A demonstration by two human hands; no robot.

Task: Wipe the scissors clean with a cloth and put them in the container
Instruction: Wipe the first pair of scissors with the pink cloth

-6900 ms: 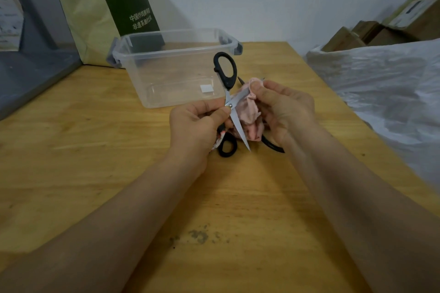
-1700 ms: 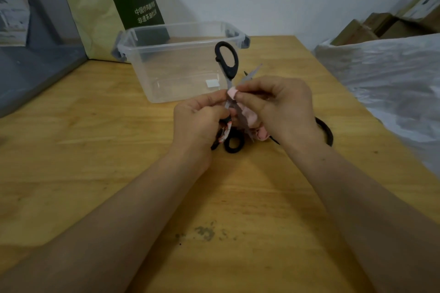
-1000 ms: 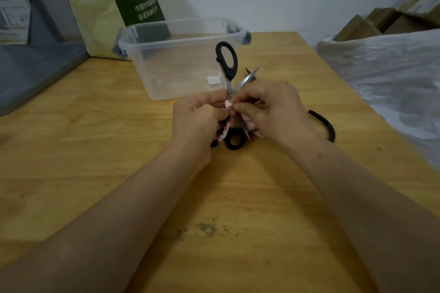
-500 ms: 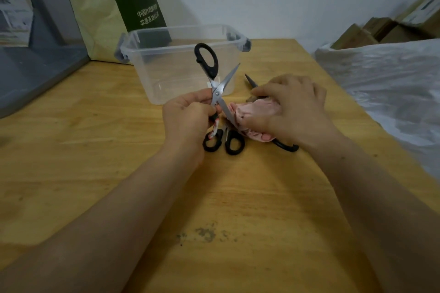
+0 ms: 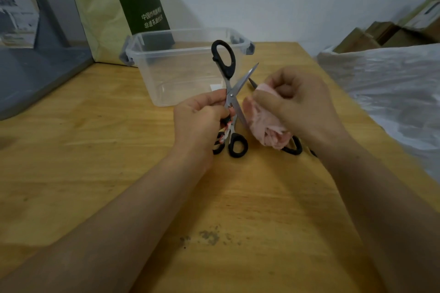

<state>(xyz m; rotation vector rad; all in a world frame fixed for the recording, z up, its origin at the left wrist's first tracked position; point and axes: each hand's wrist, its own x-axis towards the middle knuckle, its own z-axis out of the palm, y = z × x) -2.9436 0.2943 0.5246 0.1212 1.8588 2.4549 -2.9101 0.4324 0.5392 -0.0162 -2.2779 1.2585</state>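
Left hand (image 5: 197, 119) grips scissors (image 5: 229, 93) — container (image 5: 181, 78) just behind.

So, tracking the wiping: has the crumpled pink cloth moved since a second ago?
Yes, the crumpled pink cloth shifted right, away from the clear plastic container.

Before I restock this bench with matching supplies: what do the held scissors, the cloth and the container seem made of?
Held scissors: bright, reflective blades, likely steel; matte black handle loops, probably plastic.
Cloth: pale pink, soft crumpled folds, seemingly thin fabric.
Container: see-through walls, apparently clear plastic, grey clips.
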